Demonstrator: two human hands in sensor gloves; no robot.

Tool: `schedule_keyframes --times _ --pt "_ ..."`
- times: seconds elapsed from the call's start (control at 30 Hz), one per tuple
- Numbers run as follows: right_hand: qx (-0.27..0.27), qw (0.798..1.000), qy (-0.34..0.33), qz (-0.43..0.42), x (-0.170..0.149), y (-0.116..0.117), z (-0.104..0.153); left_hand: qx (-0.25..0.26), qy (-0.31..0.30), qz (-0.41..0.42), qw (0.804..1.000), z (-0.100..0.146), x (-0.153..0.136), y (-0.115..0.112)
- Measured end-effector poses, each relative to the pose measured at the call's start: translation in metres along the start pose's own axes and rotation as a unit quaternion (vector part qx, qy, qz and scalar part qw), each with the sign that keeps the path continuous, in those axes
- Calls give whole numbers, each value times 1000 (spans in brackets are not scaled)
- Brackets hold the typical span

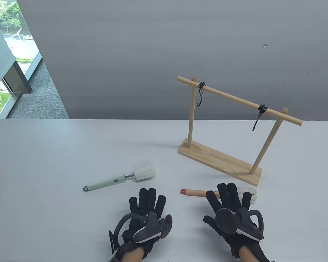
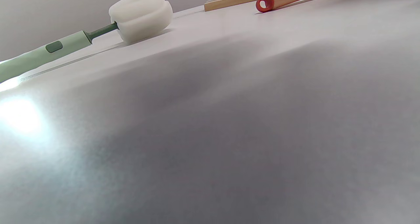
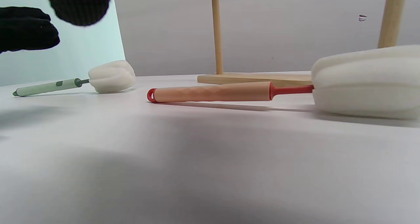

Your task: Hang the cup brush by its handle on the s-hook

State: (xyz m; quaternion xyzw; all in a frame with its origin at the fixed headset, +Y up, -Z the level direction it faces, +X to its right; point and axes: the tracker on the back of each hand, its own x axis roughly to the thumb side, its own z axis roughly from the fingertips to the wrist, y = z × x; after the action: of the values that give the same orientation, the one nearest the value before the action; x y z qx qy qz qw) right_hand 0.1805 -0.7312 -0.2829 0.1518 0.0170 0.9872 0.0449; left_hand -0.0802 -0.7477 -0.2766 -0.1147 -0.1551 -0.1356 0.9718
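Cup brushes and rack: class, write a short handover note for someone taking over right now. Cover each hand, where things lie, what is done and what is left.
Left hand: open, flat over the table, holding nothing.
Right hand: open, fingers above the orange brush, not gripping it.
Orange brush lies on the table in front of the rack, loop end pointing left.
Green brush lies further left, untouched.
Two hooks hang from the rack's bar, both bare.
Done: nothing hung.
Left: pick up a brush, slip its handle loop onto a hook.
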Motion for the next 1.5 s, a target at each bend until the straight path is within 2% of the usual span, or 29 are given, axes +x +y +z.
schedule_keyframes --times 0.57,0.8,0.9,1.07,1.17,1.27,1.33,1.5 --pt "1 1000 4 -8 -1 0 0 1 -36 29 999 -3 4 -2" --pt "5 1000 8 2 -1 4 -4 20 -39 45 998 0 0 0" --pt "6 1000 11 13 0 6 -8 53 -30 52 997 2 -2 2" --pt "18 998 27 49 -4 9 -24 55 -34 62 996 2 -1 1" --pt "33 997 62 28 -16 8 -37 48 -27 48 997 1 -1 0" --pt "44 994 89 49 -24 5 -50 54 -26 50 997 2 -2 -2" --pt "58 991 104 53 -27 6 -59 81 -28 61 994 2 -5 -5" --pt "109 980 136 95 -27 16 -73 75 -21 42 996 0 -8 -11"
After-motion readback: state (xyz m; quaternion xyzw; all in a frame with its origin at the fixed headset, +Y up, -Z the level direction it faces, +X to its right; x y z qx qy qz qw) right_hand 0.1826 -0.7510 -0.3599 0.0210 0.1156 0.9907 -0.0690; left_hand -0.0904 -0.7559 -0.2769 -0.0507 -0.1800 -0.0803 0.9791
